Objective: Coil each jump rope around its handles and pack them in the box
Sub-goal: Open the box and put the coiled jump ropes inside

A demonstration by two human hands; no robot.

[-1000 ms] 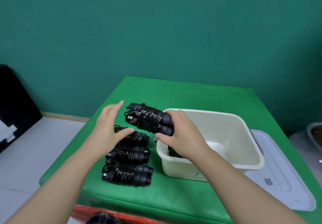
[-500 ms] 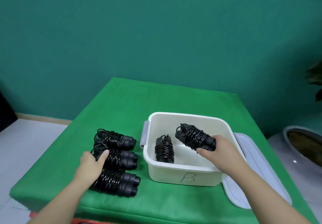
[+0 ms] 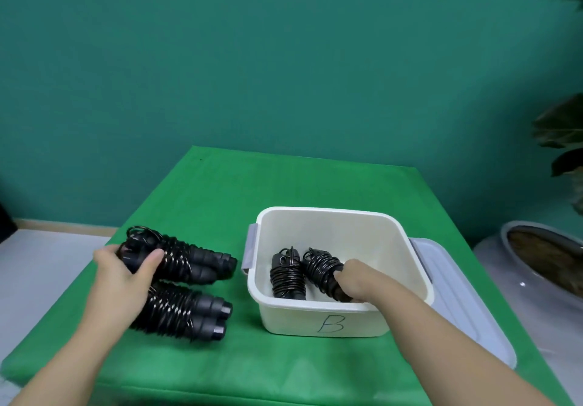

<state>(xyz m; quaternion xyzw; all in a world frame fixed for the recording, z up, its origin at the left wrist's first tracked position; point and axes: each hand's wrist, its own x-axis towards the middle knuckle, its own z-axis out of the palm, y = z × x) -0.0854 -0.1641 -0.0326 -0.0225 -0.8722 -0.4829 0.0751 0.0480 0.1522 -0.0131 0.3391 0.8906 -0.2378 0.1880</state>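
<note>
A cream box [image 3: 328, 323] marked "B" stands on the green table. Inside it one coiled black jump rope [image 3: 286, 279] lies at the left. My right hand [image 3: 358, 282] reaches into the box and grips a second coiled rope [image 3: 320, 268] beside the first. Left of the box, my left hand [image 3: 126, 274] grips the end of a coiled rope [image 3: 192, 262] held just above the table. Another coiled rope [image 3: 186, 311] lies on the cloth below it, partly under my left wrist.
The grey box lid [image 3: 457, 292] lies flat to the right of the box, partly beneath it. A large ceramic pot [image 3: 536, 282] with a plant stands off the table's right side. The green table [image 3: 284, 184] ends at a teal wall behind.
My right hand lowered its rope down into the box beside the first one. My left hand closed on a rope from the stack and lifted it.
</note>
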